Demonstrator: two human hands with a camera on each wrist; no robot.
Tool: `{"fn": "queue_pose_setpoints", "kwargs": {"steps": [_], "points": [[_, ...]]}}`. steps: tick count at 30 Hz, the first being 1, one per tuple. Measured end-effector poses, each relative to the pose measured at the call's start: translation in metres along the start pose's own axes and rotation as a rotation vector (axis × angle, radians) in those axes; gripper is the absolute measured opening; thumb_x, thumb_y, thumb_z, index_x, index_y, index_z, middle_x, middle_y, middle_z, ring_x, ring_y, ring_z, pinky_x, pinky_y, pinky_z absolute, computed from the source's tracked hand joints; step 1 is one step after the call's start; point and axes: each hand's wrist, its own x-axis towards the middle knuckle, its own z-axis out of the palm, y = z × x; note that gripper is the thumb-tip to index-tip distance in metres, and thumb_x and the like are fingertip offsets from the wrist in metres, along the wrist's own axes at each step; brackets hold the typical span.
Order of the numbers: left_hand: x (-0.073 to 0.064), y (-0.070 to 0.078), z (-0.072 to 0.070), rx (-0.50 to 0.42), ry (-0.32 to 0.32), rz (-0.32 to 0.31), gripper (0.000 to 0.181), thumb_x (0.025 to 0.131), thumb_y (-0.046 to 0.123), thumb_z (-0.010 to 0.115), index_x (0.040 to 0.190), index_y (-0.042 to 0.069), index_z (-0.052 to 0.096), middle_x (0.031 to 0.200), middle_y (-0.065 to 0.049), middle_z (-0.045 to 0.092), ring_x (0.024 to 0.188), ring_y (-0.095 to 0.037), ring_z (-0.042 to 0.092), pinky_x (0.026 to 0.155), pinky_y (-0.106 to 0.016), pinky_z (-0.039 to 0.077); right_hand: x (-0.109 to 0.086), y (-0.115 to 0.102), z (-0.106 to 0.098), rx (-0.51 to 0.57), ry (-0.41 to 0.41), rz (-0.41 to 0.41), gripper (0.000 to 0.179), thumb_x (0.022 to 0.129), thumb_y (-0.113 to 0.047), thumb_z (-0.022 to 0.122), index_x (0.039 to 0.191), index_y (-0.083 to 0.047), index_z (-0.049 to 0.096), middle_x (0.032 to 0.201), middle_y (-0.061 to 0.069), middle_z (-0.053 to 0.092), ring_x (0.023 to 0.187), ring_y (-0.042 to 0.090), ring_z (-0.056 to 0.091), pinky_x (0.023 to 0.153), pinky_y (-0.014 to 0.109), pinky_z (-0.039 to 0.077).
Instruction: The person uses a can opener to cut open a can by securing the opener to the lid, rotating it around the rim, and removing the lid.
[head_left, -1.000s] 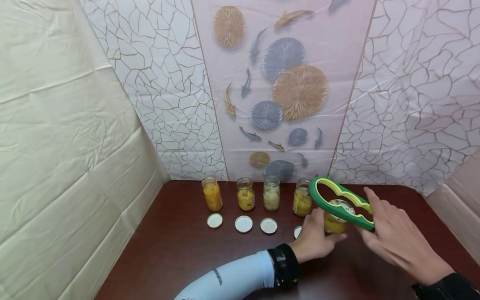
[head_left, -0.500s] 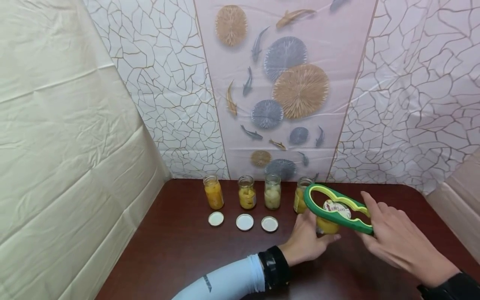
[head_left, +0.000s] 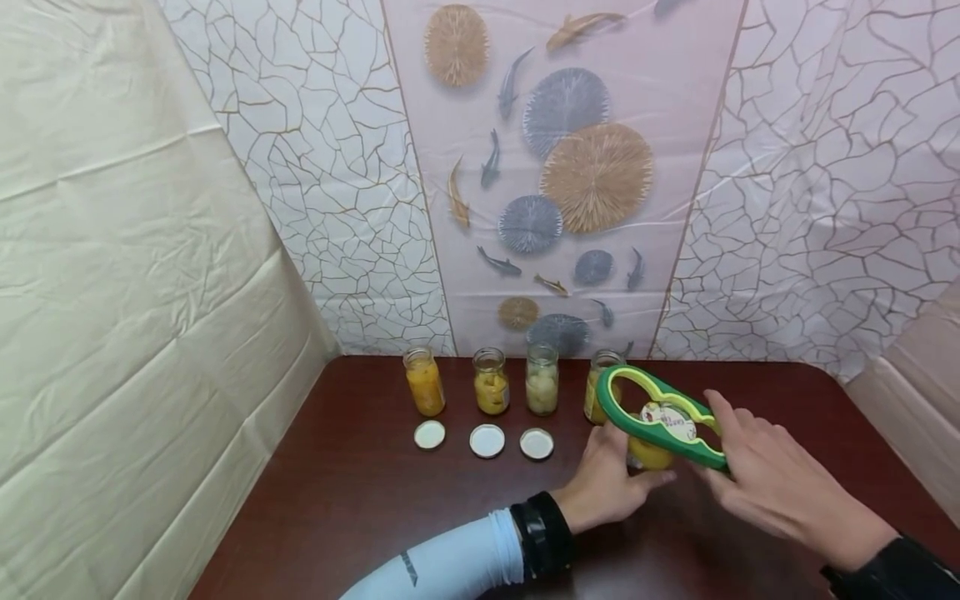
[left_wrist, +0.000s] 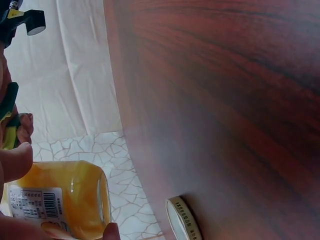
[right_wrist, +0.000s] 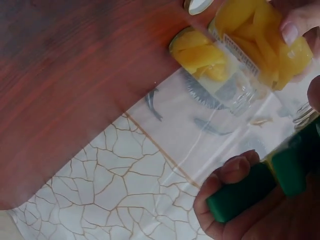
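My left hand (head_left: 603, 485) grips a lidded glass jar of yellow fruit pieces (left_wrist: 75, 195), its barcode label showing in the left wrist view. The jar is held up off the table, lying nearly sideways in that view. In the head view its printed lid (head_left: 669, 422) shows inside the loop of a green jar opener (head_left: 671, 442) with a wavy lime inner edge. My right hand (head_left: 780, 482) holds the opener by its handle end, fingers wrapped around the green handle (right_wrist: 242, 192) in the right wrist view.
Along the table's back stand several lidless jars: an orange-filled one (head_left: 426, 387), a yellow one (head_left: 492, 390), a pale one (head_left: 542, 387) and another yellow one (head_left: 595, 398) partly behind the opener. Loose lids (head_left: 487, 442) lie before them on the dark wooden table (head_left: 360, 517).
Both hands, the jar and the opener have shifted left together. The jar's printed lid now faces up more plainly within the loop, and a lid beside my left hand has become hidden.
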Motion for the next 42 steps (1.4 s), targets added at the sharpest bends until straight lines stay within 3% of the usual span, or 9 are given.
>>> {"fn": "queue_pose_setpoints", "kwargs": {"steps": [10,17,23,27,32,37,42], "points": [[0.0,-0.011,-0.003,0.007,-0.057,0.109,0.064,0.101,0.039,0.076,0.154,0.026,0.044,0.145,0.006,0.063,0.135,0.0,0.056,0.113,-0.019,0.047,-0.001,-0.012,-0.001,0.04,-0.151,0.047,0.112,0.099,-0.068,0.063,0.162,0.015,0.021,0.11,0.022,0.07,0.088,0.028,0.069,0.074,0.053,0.055],[-0.007,-0.012,-0.003,0.022,-0.121,0.056,0.064,0.101,0.04,0.074,0.155,0.025,0.042,0.145,0.006,0.06,0.134,-0.001,0.054,0.112,-0.022,0.048,0.004,-0.015,-0.005,0.084,-0.294,0.098,0.114,0.103,-0.072,0.051,0.163,0.017,0.012,0.111,0.026,0.07,0.086,0.031,0.071,0.067,0.046,0.055],[-0.008,-0.014,-0.003,0.041,-0.102,0.069,0.062,0.102,0.04,0.074,0.153,0.025,0.043,0.139,0.007,0.061,0.13,-0.001,0.054,0.11,-0.023,0.048,0.01,-0.019,-0.007,0.096,-0.343,0.148,0.108,0.107,-0.072,0.038,0.162,0.019,0.014,0.11,0.028,0.069,0.083,0.03,0.069,0.064,0.043,0.051],[-0.009,-0.015,-0.003,0.032,-0.108,0.077,0.062,0.102,0.039,0.073,0.155,0.025,0.043,0.141,0.006,0.059,0.132,-0.001,0.054,0.111,-0.022,0.048,0.014,-0.02,-0.009,0.108,-0.391,0.164,0.109,0.108,-0.073,0.033,0.16,0.02,0.015,0.117,0.034,0.067,0.091,0.037,0.071,0.067,0.048,0.054],[-0.01,-0.018,-0.004,0.055,-0.097,0.085,0.062,0.102,0.038,0.074,0.153,0.024,0.043,0.14,0.005,0.06,0.131,-0.002,0.055,0.11,-0.022,0.049,0.015,-0.019,-0.007,0.152,-0.453,0.177,0.109,0.108,-0.074,0.028,0.16,0.021,0.014,0.135,0.045,0.059,0.116,0.053,0.068,0.083,0.061,0.056],[-0.01,-0.02,-0.004,0.071,-0.122,0.066,0.065,0.101,0.039,0.074,0.154,0.023,0.04,0.14,0.005,0.058,0.129,-0.002,0.054,0.11,-0.024,0.048,0.011,-0.016,0.0,0.176,-0.445,0.182,0.109,0.107,-0.075,0.03,0.161,0.019,0.018,0.139,0.043,0.058,0.121,0.051,0.066,0.086,0.061,0.056],[-0.008,-0.022,-0.005,0.077,-0.139,0.091,0.066,0.102,0.038,0.074,0.155,0.022,0.039,0.144,0.004,0.057,0.132,-0.002,0.053,0.111,-0.023,0.047,0.007,-0.018,0.008,0.143,-0.358,0.174,0.105,0.107,-0.074,0.035,0.159,0.017,0.025,0.124,0.032,0.066,0.102,0.037,0.071,0.075,0.051,0.056]]}}
